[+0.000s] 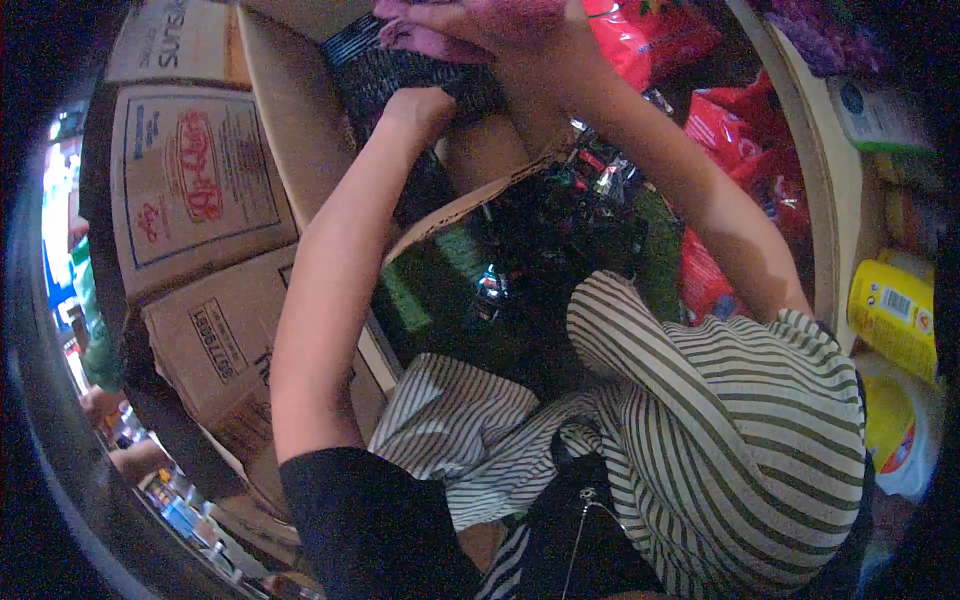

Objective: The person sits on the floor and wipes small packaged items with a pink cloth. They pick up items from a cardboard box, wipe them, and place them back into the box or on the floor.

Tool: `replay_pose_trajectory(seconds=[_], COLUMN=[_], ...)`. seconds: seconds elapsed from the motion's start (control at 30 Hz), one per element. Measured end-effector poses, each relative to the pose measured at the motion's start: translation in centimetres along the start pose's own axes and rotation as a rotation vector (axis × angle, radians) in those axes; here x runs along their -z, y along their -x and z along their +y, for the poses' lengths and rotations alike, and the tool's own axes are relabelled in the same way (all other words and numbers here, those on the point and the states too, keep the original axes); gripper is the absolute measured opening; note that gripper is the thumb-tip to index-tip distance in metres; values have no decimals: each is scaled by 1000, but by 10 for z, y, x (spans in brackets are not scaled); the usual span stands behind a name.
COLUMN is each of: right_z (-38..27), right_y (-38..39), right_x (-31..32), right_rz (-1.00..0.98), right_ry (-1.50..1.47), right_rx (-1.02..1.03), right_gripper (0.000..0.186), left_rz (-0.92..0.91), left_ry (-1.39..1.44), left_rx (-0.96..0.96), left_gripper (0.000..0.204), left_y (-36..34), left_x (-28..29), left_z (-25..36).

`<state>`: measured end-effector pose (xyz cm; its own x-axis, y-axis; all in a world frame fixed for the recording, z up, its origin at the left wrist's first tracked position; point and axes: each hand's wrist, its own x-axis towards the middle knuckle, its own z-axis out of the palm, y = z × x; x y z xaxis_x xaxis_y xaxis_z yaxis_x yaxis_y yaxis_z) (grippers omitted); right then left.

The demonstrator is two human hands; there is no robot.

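My left hand (pixel 420 112) is closed at a black, mesh-patterned item (pixel 350 62) inside a tall cardboard box (pixel 275 110); exactly what its curled fingers grip is hidden. My right hand (pixel 535 55) reaches to the top edge, against a soft pink item (pixel 430 35) that covers its fingers. Below both hands, a torn cardboard edge (pixel 460 205) borders a dark space holding small shiny wrapped items (pixel 600 165) and a dark green surface (pixel 420 290).
Cardboard cartons (pixel 195 180) stand on the left. Red plastic packages (pixel 710 130) lie right of my right arm. Along the right side are yellow containers (pixel 890 310) and a purple bundle (pixel 820 30). Striped fabric (pixel 730 430) drapes below my arms.
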<state>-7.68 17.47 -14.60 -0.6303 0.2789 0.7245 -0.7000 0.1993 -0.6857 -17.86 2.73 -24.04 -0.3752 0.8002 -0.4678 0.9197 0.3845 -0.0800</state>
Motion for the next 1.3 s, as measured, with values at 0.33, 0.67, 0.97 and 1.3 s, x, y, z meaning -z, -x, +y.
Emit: replay_pose_trajectory(seconds=[0.33,0.67,0.97,1.3], right_z=[-16,-12,-12,-14], right_y=[-14,-14,-16,-12], right_x=[3,-3,1,-7], right_rz=[-65,-33,-41,-9], right_ry=[23,-90,-29,-597], right_rx=[42,67,132,-299], right_gripper=[16,16,16,19], left_rz=[-197,-19,-225,515], left_ry=[-1,29,75,449], left_rx=[-157,-65,14,-31], left_gripper=[15,12,14,12], left_y=[9,11,12,48], left_x=[25,14,31,64], left_z=[-2,1,3,-32])
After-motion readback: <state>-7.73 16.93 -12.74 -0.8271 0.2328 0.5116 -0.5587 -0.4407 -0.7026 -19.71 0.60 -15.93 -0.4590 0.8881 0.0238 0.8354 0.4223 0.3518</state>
